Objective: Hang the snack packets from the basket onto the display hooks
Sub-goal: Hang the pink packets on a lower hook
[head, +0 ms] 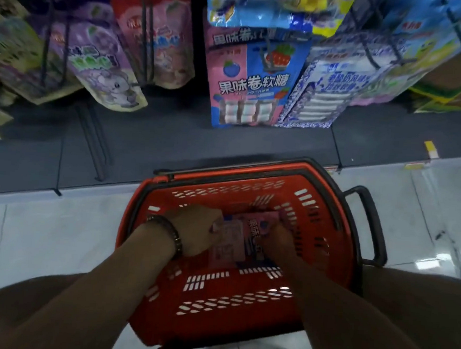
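A red plastic basket (324, 212) stands on the floor below me. Inside it lie pink snack packets (243, 238) with blue print. Both of my hands reach into the basket. My left hand (196, 230), with a bead bracelet on the wrist, grips the left edge of a packet. My right hand (280, 240) holds the right side of the same pink packet, fingers curled on it. Matching pink and blue packets (252, 81) hang on a display hook (269, 55) straight above the basket.
Purple and pink pouches (104, 58) hang at the left, blue-white packets (326, 88) at the right. A dark shelf base (156, 140) runs behind the basket. The basket's black handle (366, 223) folds out to the right over the pale tiled floor (45, 230).
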`<state>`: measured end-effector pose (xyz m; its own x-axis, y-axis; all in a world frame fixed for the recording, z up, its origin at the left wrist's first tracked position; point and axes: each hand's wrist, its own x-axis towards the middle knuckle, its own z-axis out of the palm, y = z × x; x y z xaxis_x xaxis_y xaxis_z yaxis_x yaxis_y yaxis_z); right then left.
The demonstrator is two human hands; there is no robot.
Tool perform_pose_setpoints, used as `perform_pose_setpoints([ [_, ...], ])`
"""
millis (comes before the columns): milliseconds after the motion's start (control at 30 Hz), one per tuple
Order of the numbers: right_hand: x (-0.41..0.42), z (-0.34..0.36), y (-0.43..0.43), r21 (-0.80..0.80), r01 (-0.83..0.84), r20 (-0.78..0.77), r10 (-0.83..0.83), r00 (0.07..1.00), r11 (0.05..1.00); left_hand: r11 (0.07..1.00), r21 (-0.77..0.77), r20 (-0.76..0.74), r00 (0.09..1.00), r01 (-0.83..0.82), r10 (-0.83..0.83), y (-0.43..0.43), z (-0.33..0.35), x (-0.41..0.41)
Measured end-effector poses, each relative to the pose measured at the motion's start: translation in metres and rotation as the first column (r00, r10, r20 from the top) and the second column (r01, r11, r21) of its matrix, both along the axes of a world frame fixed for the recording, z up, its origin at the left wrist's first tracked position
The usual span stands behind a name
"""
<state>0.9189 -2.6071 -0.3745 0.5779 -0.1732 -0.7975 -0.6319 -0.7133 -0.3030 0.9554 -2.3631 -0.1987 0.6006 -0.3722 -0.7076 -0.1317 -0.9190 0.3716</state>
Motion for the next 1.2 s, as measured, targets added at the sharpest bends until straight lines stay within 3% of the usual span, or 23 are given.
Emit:
perform_pose_setpoints([
  [133,-0.009,-0.022,0.007,-0.098,0.030,0.080,-0.022,0.997,0.995,0.999,0.042,-0.044,0.999,0.007,-0.005,0.002,-0.008,0.009],
  [267,-0.005,-0.030,0.007,-0.138,0.191,0.048,-0.186,0.981,0.972,0.999,0.035,-0.077,0.997,-0.005,0.008,0.001,-0.005,0.014],
  [333,0.001,-0.039,0.007,-0.143,0.165,0.026,-0.163,0.986,0.976,0.999,0.033,-0.092,0.996,-0.005,0.008,-0.002,0.000,0.019],
  [400,0.003,-0.042,0.006,-0.148,0.038,-0.053,-0.047,0.997,0.988,0.999,0.025,-0.085,0.996,-0.027,0.029,-0.003,0.004,0.024],
  [567,0.015,-0.030,-0.001,0.045,0.090,-0.099,-0.085,0.991,0.995,0.999,0.045,-0.062,0.998,-0.011,0.013,-0.001,0.004,0.026],
  [667,0.024,-0.018,-0.010,0.117,-0.112,-0.047,0.118,0.992,0.987,0.999,0.018,-0.065,0.997,-0.038,0.039,0.002,0.001,0.022],
  [833,0.065,0.102,0.007,0.167,-0.483,-0.016,0.492,0.870,0.859,0.999,0.022,0.031,0.999,-0.037,0.036,0.003,0.005,0.011],
  [967,0.085,0.189,0.021,0.092,-0.753,0.110,0.745,0.658,0.652,0.962,-0.188,0.072,0.974,-0.197,0.213,-0.003,0.019,-0.004],
  [1100,0.086,0.250,0.020,0.045,-0.798,0.301,0.753,0.584,0.601,0.880,-0.334,0.028,0.930,-0.338,0.367,-0.001,0.031,-0.020],
  [1167,0.081,0.264,0.010,0.086,-0.710,0.412,0.624,0.664,0.699,0.790,-0.429,-0.001,0.874,-0.439,0.485,0.006,0.040,-0.024],
  [1200,0.075,0.268,0.003,0.160,-0.611,0.496,0.472,0.729,0.775,0.729,-0.474,-0.033,0.838,-0.494,0.545,0.010,0.045,-0.025],
])
